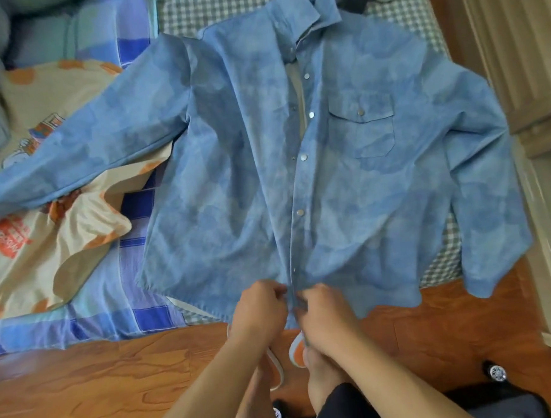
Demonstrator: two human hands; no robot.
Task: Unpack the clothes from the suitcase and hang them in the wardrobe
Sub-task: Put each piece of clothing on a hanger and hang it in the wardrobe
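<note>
1. Head view: a mottled blue long-sleeved button-front shirt [346, 157] lies spread face up on the bed [117, 307], its collar toward the far edge and its hem hanging just over the near edge, toward the person.
2. Its long axis runs from the near edge straight away to the collar; the button placket follows that line and ends right at the two hands.
3. The left hand [259, 309] pinches the hem on the left side of the placket, fingers curled on the cloth.
4. The right hand [325, 313] pinches the other side just beside it, fingers curled too; the two hands are almost touching.
5. Both hands are equally near the placket's bottom end, so the next snap up lies directly away from the fingertips.
6. A cream printed garment [46, 207] lies at the bed's left side, partly under the shirt's left-hand sleeve.
7. A dark wheeled suitcase [500, 395] sits on the wooden floor [84, 389] at the person's right; no wardrobe or hanger can be picked out with certainty.
</note>
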